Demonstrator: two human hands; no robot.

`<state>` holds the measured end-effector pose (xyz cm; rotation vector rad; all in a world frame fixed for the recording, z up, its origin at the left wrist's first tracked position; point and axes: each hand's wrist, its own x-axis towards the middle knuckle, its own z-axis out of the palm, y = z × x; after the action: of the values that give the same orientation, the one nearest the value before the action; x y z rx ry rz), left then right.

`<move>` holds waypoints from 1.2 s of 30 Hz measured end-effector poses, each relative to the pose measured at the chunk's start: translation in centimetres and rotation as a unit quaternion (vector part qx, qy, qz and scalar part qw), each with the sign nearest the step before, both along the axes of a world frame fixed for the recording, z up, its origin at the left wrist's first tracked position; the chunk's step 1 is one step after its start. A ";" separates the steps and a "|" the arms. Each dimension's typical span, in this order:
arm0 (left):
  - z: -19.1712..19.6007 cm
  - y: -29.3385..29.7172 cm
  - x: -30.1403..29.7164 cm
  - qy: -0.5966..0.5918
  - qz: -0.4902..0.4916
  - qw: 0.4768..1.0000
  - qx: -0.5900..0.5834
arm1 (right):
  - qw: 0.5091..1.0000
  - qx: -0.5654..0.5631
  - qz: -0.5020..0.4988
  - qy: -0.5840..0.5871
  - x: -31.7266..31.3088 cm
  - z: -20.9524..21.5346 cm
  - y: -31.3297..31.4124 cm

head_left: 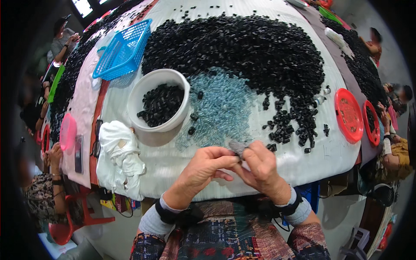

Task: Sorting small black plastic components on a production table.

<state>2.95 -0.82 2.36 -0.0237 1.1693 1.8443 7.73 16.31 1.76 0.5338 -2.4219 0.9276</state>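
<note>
Fingers of left hand [203, 167] and right hand [260, 167] pinched on small grey piece [237, 147] near white bowl [149, 86].

grey cuffs, black wristbands, patterned multicolour sleeves on both forearms.

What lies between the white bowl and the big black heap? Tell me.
In the head view, a patch of small clear bluish pieces lies between the white bowl and the black heap, plus a few stray black pieces.
</note>
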 end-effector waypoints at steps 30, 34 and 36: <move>1.8 -8.3 -7.1 -0.005 0.285 0.950 0.124 | 0.967 0.130 -0.172 -0.134 -1.4 -2.2 7.9; 2.1 -5.3 -4.7 -0.005 0.191 0.977 0.096 | 0.963 0.136 -0.188 -0.138 -1.8 -2.0 7.2; 1.5 -4.0 -3.6 -0.024 0.173 0.982 0.069 | 0.962 0.144 -0.196 -0.127 -2.1 -2.6 7.1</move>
<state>-0.68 -4.83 3.88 -0.2032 1.0505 2.2133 5.65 23.37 -0.83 0.0175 -2.7731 0.5008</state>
